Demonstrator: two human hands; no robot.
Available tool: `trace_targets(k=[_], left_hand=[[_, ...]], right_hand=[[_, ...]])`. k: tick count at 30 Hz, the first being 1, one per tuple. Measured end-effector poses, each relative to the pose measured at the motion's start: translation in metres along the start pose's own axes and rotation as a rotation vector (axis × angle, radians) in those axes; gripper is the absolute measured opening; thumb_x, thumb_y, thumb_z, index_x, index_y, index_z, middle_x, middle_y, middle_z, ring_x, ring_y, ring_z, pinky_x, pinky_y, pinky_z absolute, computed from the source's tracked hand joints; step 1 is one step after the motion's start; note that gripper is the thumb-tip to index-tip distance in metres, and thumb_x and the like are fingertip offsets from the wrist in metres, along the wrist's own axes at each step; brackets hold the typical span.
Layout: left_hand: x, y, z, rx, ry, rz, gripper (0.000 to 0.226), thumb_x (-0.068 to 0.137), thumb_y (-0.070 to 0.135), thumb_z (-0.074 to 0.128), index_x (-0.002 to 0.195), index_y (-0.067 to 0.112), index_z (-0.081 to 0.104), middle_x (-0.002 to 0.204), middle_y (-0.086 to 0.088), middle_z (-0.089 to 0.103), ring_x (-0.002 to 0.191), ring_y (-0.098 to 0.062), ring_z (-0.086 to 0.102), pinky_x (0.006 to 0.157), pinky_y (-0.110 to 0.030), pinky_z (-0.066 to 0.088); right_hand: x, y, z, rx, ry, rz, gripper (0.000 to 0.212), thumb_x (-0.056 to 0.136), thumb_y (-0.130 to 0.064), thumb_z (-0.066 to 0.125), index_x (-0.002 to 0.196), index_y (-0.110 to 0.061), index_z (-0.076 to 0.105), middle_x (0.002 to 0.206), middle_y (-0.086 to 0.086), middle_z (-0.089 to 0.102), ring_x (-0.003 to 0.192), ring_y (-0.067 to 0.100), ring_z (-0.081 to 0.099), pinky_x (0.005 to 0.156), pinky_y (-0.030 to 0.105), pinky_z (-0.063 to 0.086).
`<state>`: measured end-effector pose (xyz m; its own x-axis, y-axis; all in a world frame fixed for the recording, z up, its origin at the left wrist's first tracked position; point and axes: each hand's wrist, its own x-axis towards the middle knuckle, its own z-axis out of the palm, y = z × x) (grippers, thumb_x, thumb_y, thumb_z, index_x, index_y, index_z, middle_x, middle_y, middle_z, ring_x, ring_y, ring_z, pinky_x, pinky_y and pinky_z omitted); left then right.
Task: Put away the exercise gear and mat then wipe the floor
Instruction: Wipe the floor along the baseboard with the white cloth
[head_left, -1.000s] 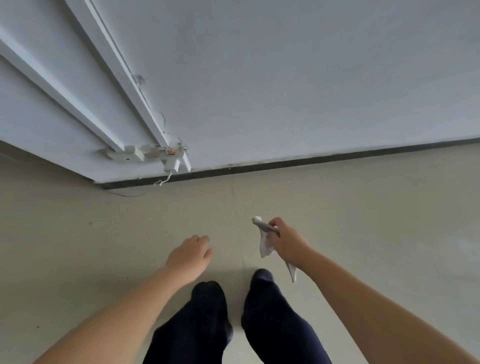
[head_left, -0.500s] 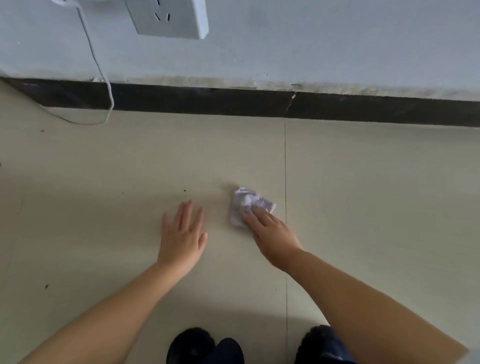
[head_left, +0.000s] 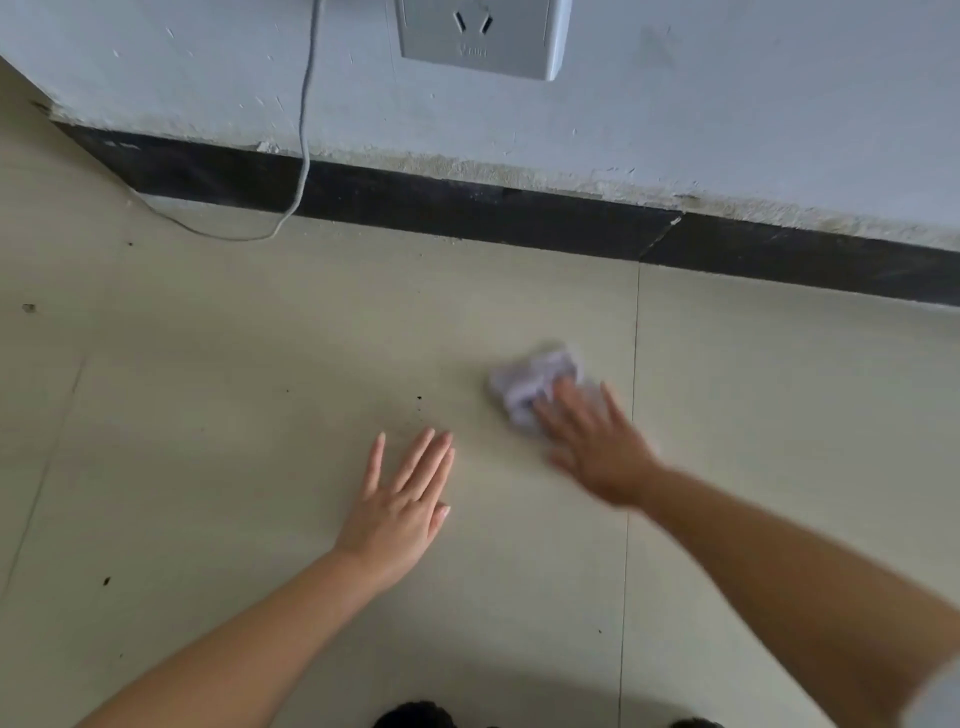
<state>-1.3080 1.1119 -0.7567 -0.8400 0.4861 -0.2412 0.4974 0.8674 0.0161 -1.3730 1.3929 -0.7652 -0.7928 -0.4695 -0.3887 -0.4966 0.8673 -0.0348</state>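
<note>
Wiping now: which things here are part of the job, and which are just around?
Part of the job:
- crumpled wipe under the right hand
- floor with dark specks
- left hand, flat on the floor

Just around:
- wall socket
- white cable
- black skirting
</note>
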Motion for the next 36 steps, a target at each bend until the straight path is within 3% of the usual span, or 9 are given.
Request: trace_targets(k=[5, 8, 11, 18, 23, 28, 31, 33, 36], left_hand=[[0.007, 0.000, -0.008, 0.039, 0.076, 0.039, 0.058, 0.087, 0.035, 0.035, 0.128, 0.001, 0.056, 0.141, -0.009, 0.050, 0.127, -0.019, 0.051, 0.113, -0.058, 0.007], [0.013, 0.002, -0.014, 0.016, 0.143, 0.033, 0.050, 0.087, 0.029, 0.036, 0.120, 0.002, 0.063, 0.130, -0.009, 0.060, 0.117, -0.020, 0.059, 0.112, -0.057, 0.014], [0.015, 0.002, -0.009, 0.000, 0.183, 0.015, 0.048, 0.085, 0.025, 0.038, 0.118, 0.003, 0.065, 0.124, -0.008, 0.064, 0.113, -0.021, 0.062, 0.110, -0.056, 0.017], [0.017, 0.011, -0.008, -0.048, 0.164, -0.048, 0.049, 0.083, 0.022, 0.039, 0.122, 0.002, 0.062, 0.124, -0.011, 0.063, 0.112, -0.025, 0.062, 0.108, -0.051, 0.023], [0.015, 0.010, -0.009, -0.005, 0.145, -0.037, 0.048, 0.082, 0.022, 0.043, 0.122, 0.003, 0.062, 0.124, -0.011, 0.062, 0.112, -0.025, 0.060, 0.110, -0.052, 0.023], [0.030, 0.010, -0.028, 0.008, 0.144, -0.025, 0.039, 0.066, 0.016, 0.074, 0.103, 0.003, 0.069, 0.100, -0.009, 0.066, 0.088, -0.025, 0.067, 0.109, -0.049, 0.020], [0.049, 0.011, -0.039, 0.008, 0.132, -0.027, 0.022, 0.069, 0.017, 0.069, 0.089, 0.009, 0.067, 0.091, -0.006, 0.065, 0.079, -0.025, 0.065, 0.106, -0.049, 0.021], [0.064, 0.018, -0.044, -0.038, 0.113, -0.043, 0.027, 0.074, 0.021, 0.052, 0.094, 0.010, 0.066, 0.103, -0.009, 0.066, 0.091, -0.026, 0.066, 0.103, -0.049, 0.027], [0.085, 0.039, -0.049, -0.119, 0.059, -0.032, 0.048, 0.078, 0.022, 0.044, 0.119, 0.004, 0.061, 0.129, -0.016, 0.057, 0.117, -0.029, 0.058, 0.103, -0.051, 0.039]], right_hand=[[0.092, 0.044, -0.075, -0.004, -0.196, 0.273, 0.071, 0.096, -0.055, 0.005, 0.147, -0.013, -0.021, 0.156, 0.011, -0.024, 0.144, 0.025, -0.022, 0.118, 0.046, -0.009], [0.076, -0.003, -0.057, 0.175, -0.104, 0.256, 0.074, 0.099, -0.052, 0.017, 0.150, -0.003, -0.004, 0.156, 0.022, -0.011, 0.145, 0.035, -0.009, 0.120, 0.048, 0.004], [-0.004, -0.066, -0.002, 0.194, 0.073, 0.065, 0.072, 0.091, -0.051, 0.034, 0.144, -0.002, 0.033, 0.149, 0.025, 0.032, 0.141, 0.038, 0.025, 0.109, 0.049, 0.033], [-0.137, -0.084, 0.050, 0.077, -0.134, -0.446, 0.057, 0.097, -0.053, 0.029, 0.146, -0.024, 0.036, 0.153, 0.006, 0.032, 0.144, 0.022, 0.021, 0.118, 0.039, 0.009], [-0.016, 0.018, 0.002, 0.121, 0.023, -0.044, 0.060, 0.100, -0.049, 0.010, 0.144, -0.013, 0.030, 0.146, 0.018, 0.040, 0.137, 0.033, 0.035, 0.115, 0.037, 0.011], [0.066, 0.085, -0.058, 0.161, -0.157, 0.157, 0.064, 0.097, -0.054, 0.010, 0.150, -0.024, -0.011, 0.158, 0.006, -0.020, 0.145, 0.020, -0.018, 0.117, 0.038, -0.007], [0.028, 0.039, -0.031, 0.181, -0.016, 0.123, 0.079, 0.091, -0.064, -0.002, 0.151, -0.015, 0.017, 0.157, 0.018, 0.015, 0.146, 0.033, 0.011, 0.115, 0.051, 0.015], [-0.032, -0.005, 0.007, 0.164, 0.051, 0.023, 0.065, 0.097, -0.055, 0.014, 0.145, -0.015, 0.032, 0.149, 0.018, 0.036, 0.141, 0.033, 0.026, 0.110, 0.053, 0.030], [-0.140, -0.063, 0.048, 0.108, -0.045, -0.222, 0.063, 0.092, -0.053, 0.037, 0.148, -0.023, 0.031, 0.154, 0.006, 0.029, 0.143, 0.023, 0.022, 0.113, 0.047, 0.018]])
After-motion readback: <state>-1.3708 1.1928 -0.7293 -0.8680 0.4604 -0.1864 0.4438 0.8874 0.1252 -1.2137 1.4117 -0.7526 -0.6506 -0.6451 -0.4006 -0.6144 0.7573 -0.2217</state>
